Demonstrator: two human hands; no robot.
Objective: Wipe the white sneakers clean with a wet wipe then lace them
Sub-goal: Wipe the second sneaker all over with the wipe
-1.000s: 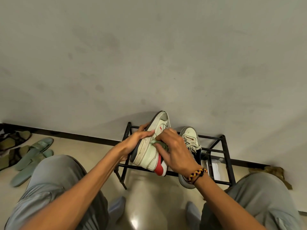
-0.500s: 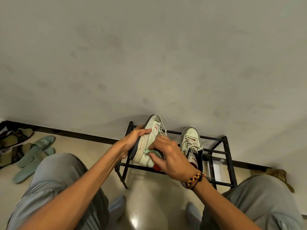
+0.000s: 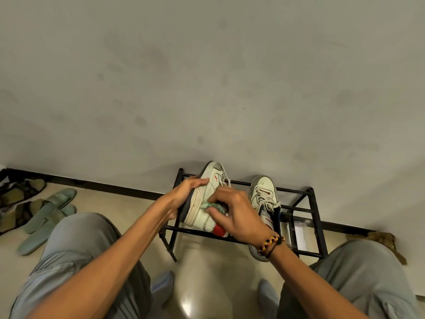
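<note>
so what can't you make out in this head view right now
- Crumpled green wet wipe: mostly hidden under the right hand.
- Held white sneaker with red heel patch: its far side faces away; the left hand covers part of the dark sole.
- Second white laced sneaker on the black metal rack: heel hidden by the right wrist.

One view only: a wide-angle head-worn camera, facing forward and steeply down over the seated person's knees. The wall point(image 3: 207, 77) fills the upper half of the frame, bent by lens distortion. Both forearms enter from the lower edge and meet near centre, close to the lens. The shoe rack point(image 3: 308, 203) stands just beyond them, right of centre. The floor point(image 3: 207, 261) occupies the lower middle.
</note>
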